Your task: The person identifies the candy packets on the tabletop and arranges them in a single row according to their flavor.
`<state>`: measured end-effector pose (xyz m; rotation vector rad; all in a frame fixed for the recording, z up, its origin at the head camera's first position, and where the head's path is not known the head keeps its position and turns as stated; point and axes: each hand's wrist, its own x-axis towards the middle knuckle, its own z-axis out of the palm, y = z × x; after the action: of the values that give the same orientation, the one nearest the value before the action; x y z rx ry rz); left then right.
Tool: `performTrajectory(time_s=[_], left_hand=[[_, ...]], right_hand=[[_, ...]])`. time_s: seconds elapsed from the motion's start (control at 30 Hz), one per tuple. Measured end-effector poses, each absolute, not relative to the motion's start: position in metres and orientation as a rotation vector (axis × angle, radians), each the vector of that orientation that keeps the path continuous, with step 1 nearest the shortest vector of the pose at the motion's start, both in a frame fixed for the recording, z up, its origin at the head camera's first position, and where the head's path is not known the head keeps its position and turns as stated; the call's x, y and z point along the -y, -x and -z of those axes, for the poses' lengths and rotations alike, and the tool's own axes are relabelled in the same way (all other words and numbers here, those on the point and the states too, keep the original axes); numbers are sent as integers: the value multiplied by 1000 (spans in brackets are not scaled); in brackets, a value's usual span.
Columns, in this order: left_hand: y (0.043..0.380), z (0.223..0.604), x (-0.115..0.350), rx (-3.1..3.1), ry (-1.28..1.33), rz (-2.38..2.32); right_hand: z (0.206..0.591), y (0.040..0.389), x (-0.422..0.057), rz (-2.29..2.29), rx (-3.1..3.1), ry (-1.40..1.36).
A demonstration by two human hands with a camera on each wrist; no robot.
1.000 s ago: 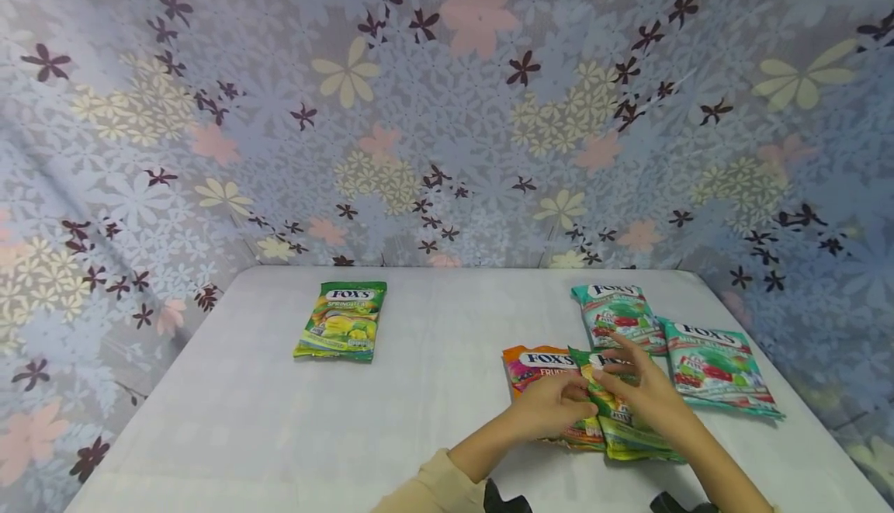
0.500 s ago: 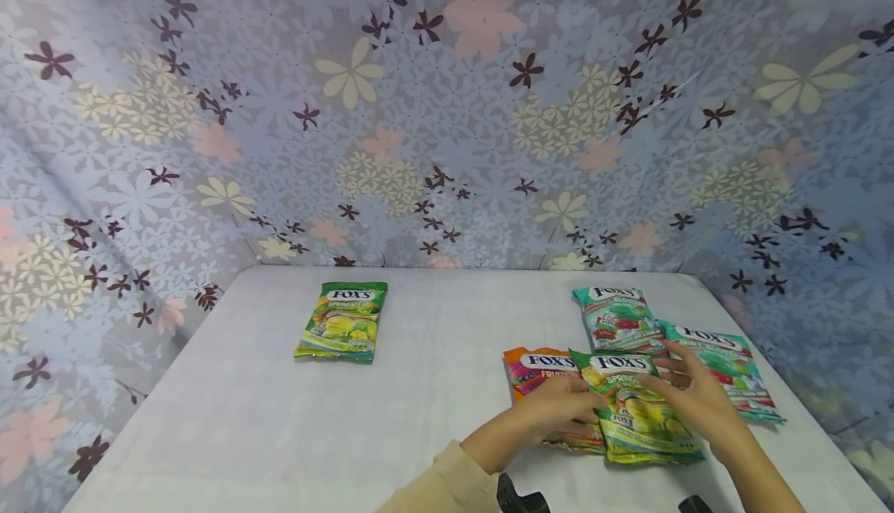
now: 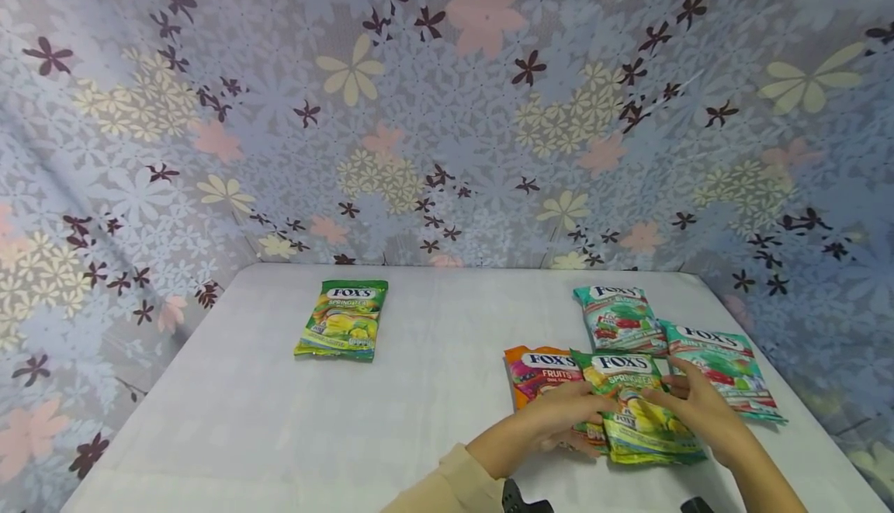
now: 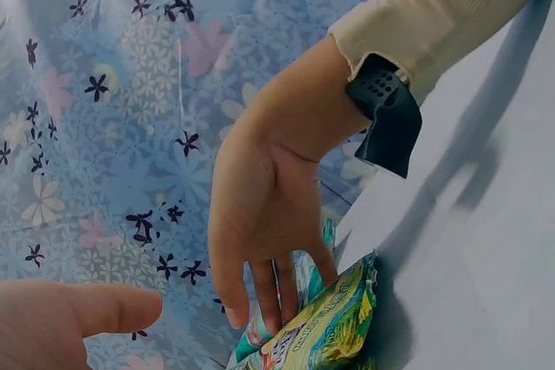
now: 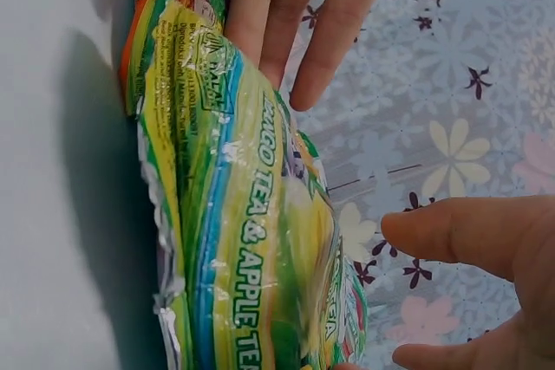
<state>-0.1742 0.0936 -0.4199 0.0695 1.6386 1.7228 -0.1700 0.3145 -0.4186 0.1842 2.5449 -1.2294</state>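
- On the far left, a green-topped Spring Tea packet (image 3: 342,320) lies on the white table (image 3: 447,358), well apart from your hands; it needs no attention here.
- Next comes the orange Fruits packet (image 3: 538,373), partly under your left hand; keep your palm light there, or you may drag it along.
- Your left hand (image 3: 555,416) is released, its fingers fairly straight at the nearer Spring Tea packet's left edge. Keep them low and guide, rather than squeeze.
- The nearer Spring Tea packet (image 3: 637,416) is between your hands, overlapping the orange one's right edge. It looks plump, glossy and creased, yellow below a green top strip, with a crimped silvery edge in the right wrist view. It probably gives under pressure, so work both edges evenly.
- Your right hand (image 3: 701,412) is released too, fingers straight down by the packet's right edge. Move it gently.
- Beyond lie two teal mint packets, one farther back (image 3: 620,320), one rightmost (image 3: 733,373); your fingers could nudge the latter.
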Motion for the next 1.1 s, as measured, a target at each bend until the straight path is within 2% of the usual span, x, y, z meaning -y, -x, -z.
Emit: performTrajectory(time_s=[0.57,1.1], left_hand=[[168,419,-98,-1577,37,-1856],[168,415,-94,-1440,57,-1922]], right_hand=[[422,168,-322,1494,-2278,-301],[426,158,-342,1583,-2095,-269]])
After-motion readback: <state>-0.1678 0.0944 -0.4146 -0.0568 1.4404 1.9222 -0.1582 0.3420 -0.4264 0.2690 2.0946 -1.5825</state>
